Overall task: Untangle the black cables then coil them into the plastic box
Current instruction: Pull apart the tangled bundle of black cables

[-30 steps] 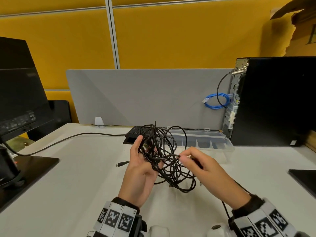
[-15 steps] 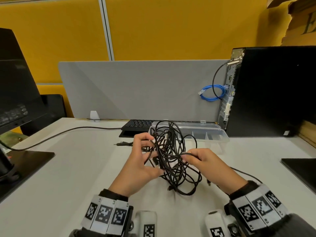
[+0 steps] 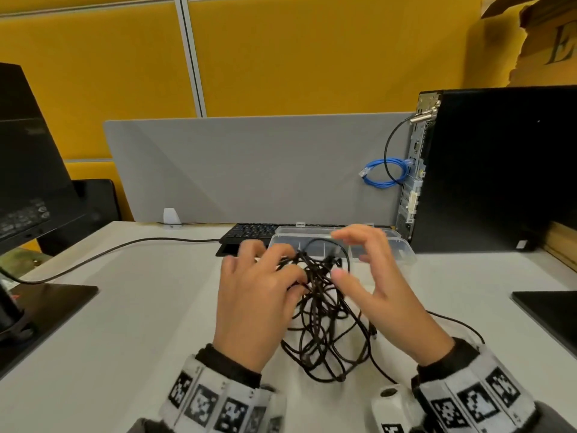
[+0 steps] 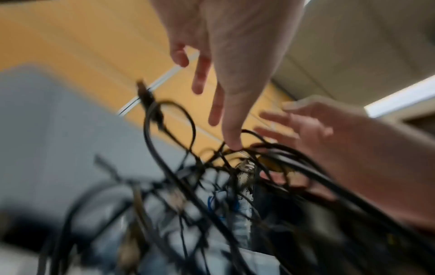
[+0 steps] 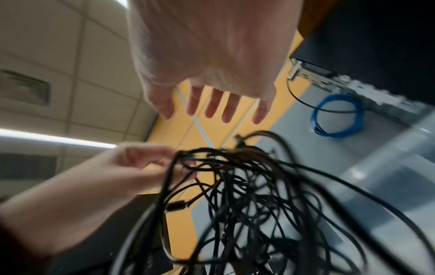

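A big knot of black cables (image 3: 324,310) hung above the white worktop (image 3: 150,307), with its bottom loops low near the person's wrists. The left hand (image 3: 253,295) held the top of the knot up; in the right wrist view its fingers (image 5: 150,158) were curled round a few strands. The right hand (image 3: 374,276) was just beside the knot, on the other side, and it held nothing. Its fingers (image 5: 213,104) were spread out and loose, and its thumb came close to the strands. The clear plastic box (image 3: 384,248) sat on the worktop behind the hands, and no black cable was inside it. A black keyboard (image 3: 249,232) lay just to the left of the box. A black computer tower (image 3: 499,170) stood on the right, with a small blue cable (image 3: 387,173) looped at its back. A black monitor (image 3: 25,170) stood far to the left.
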